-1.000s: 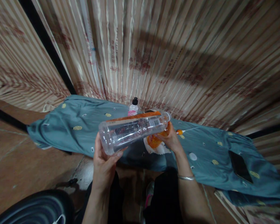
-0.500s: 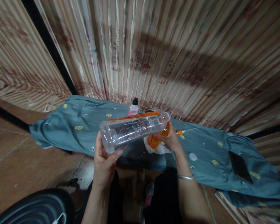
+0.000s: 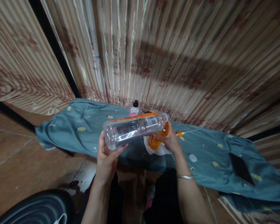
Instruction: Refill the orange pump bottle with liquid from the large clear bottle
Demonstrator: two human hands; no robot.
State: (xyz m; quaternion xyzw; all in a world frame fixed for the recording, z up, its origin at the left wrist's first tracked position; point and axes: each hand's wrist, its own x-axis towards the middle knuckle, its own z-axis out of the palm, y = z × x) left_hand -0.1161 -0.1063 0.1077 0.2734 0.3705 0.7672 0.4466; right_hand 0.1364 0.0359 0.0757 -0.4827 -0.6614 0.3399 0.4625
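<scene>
1. Presently, head view: left hand (image 3: 107, 155) grips the base of a clear plastic bottle (image 3: 134, 128), held nearly horizontal above a teal cloth (image 3: 84, 130).
2. Right hand (image 3: 169, 140) closes around the bottle's neck beside an orange object (image 3: 154, 142).
3. Dark phone (image 3: 241, 169) lies on the cloth, well apart.

Teal cloth (image 3: 84, 127) over low table, small black-capped bottle (image 3: 134, 108) at back, dark phone (image 3: 241, 169) at right, striped curtain (image 3: 177, 56) behind
</scene>
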